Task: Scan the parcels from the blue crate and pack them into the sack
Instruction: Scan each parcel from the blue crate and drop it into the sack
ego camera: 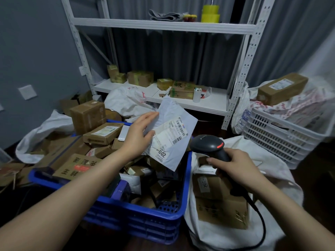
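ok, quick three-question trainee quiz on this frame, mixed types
1. True or false: the right hand grips the scanner.
2. The left hand holds: A) a cardboard tube, B) a mailer with a printed label, C) a tape roll?
3. Fill in: the sack right of the blue crate already holds cardboard ____.

Key: 1 true; 2 B; 3 boxes.
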